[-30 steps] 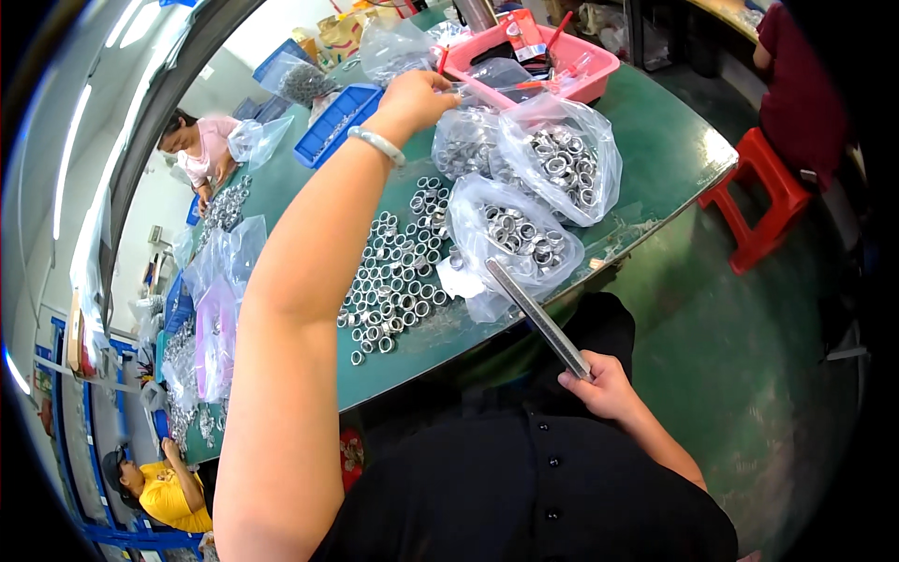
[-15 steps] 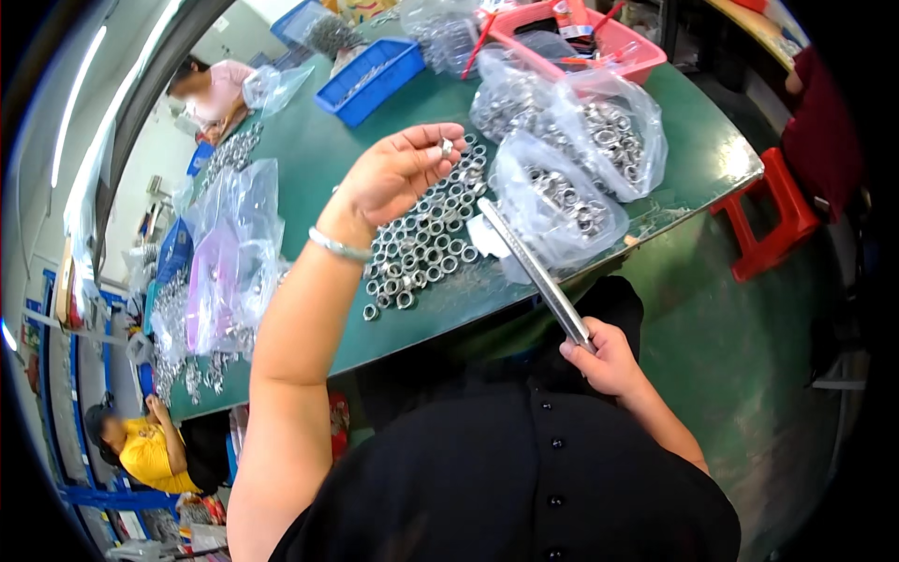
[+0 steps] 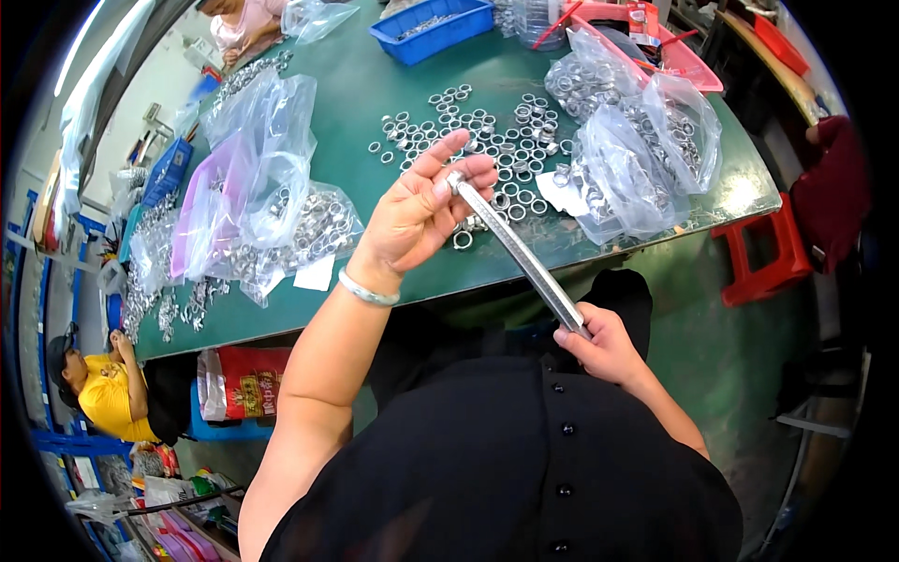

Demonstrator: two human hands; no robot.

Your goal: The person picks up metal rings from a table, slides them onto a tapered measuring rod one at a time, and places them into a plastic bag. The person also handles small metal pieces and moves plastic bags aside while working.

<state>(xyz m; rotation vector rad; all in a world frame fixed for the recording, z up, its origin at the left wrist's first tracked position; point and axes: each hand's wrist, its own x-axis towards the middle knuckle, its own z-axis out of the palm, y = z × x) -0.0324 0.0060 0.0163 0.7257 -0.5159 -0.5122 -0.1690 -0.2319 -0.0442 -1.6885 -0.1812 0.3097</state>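
My right hand [image 3: 602, 345] grips the lower end of a long metal rod [image 3: 520, 253] that slants up toward the table. At the rod's top end my left hand [image 3: 421, 211] pinches a small silver ring [image 3: 456, 177] between thumb and fingers. A silver bracelet sits on that wrist. Beyond my left hand, several loose silver rings [image 3: 487, 126] lie scattered on the green table [image 3: 365, 84].
Clear plastic bags of rings [image 3: 646, 150] lie at the right, more bags [image 3: 267, 187] at the left. A blue bin [image 3: 435, 28] and a pink tray [image 3: 655, 47] stand at the far side. A red stool [image 3: 763, 253] is right of the table. Other people sit at the left and far end.
My left hand has come back from the far side of the table with a ring and now holds it at the rod's top end. The right hand kept its grip on the rod.
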